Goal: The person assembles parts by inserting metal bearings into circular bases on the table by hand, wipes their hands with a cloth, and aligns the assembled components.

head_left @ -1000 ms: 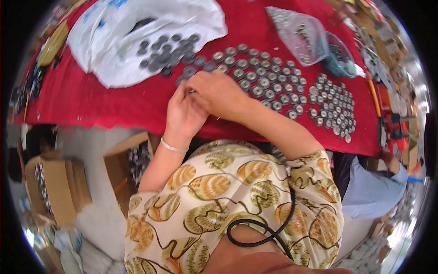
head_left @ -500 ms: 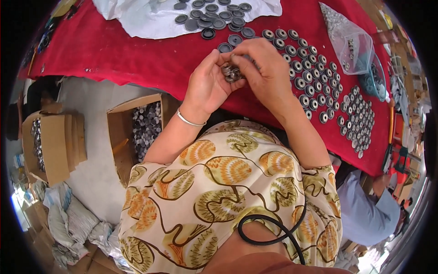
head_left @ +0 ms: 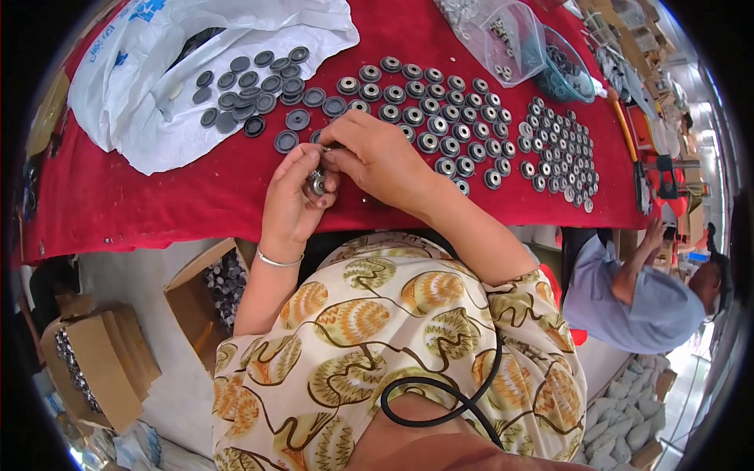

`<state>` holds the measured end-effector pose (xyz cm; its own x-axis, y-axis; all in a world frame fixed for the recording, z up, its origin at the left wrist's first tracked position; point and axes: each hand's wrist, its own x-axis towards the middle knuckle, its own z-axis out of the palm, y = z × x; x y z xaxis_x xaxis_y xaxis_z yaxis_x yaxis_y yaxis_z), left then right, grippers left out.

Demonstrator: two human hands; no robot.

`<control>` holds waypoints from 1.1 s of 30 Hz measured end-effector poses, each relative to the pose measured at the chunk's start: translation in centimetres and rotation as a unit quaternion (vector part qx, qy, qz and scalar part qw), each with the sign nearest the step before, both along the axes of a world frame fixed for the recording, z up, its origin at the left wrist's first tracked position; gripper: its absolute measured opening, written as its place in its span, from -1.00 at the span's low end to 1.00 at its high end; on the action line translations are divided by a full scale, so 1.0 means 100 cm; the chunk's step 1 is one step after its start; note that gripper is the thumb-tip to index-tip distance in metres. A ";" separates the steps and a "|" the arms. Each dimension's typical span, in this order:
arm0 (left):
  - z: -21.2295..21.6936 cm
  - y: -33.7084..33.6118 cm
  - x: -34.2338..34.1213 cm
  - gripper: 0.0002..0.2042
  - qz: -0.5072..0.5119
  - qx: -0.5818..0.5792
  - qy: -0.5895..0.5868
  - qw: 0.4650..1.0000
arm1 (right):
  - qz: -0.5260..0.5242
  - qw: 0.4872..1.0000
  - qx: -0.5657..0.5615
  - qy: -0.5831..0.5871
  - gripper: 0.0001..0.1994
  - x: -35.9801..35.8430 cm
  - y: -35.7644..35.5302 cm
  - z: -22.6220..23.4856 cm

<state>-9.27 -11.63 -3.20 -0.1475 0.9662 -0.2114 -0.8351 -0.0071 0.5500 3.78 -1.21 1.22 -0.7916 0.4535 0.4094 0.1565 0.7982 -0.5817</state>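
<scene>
My left hand [head_left: 292, 196] is curled around several small shiny metal bearings [head_left: 316, 182], which show between its fingers. Close against its fingertips, my right hand [head_left: 381, 157] is closed in a pinch; what sits between thumb and finger is mostly hidden. Dark grey round caps [head_left: 298, 119] lie just beyond my hands, some on the red cloth, others heaped on a white plastic sack [head_left: 169, 129]. To the right stand rows of grey discs with metal bearings in their centres [head_left: 428, 143], and farther right a tighter group of smaller ones [head_left: 559, 149].
A clear plastic bag [head_left: 503, 39] and a blue basket [head_left: 567, 67] with parts in them stand at the far right of the red-covered table [head_left: 157, 212]. Cardboard boxes [head_left: 106, 353] of parts are on the floor at left. Another person [head_left: 636, 294] sits at right.
My left fingers have curled further over the bearings, and my right fingertips now pinch beside them. The whole view has swung left, showing more of the white sack.
</scene>
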 end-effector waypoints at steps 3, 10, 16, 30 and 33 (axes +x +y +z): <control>-0.002 -0.011 -0.003 -0.88 -0.003 0.017 0.047 0.999 | 0.014 0.996 -0.081 0.016 -0.80 -0.001 -0.002 0.001; -0.003 -0.023 -0.026 -0.73 -0.015 0.086 0.017 0.996 | -0.004 1.000 -0.009 0.013 -0.77 -0.009 0.018 0.009; -0.012 -0.024 -0.033 -0.67 0.059 0.084 -0.054 0.993 | -0.104 0.992 0.065 -0.036 -0.67 0.000 0.049 0.006; -0.010 -0.033 -0.041 -0.64 0.019 0.157 -0.111 0.981 | -0.036 0.990 0.114 -0.075 -0.67 -0.040 0.047 -0.013; -0.009 -0.035 -0.040 -0.63 0.024 0.162 -0.119 0.979 | -0.031 0.983 0.157 -0.086 -0.67 -0.042 0.046 -0.011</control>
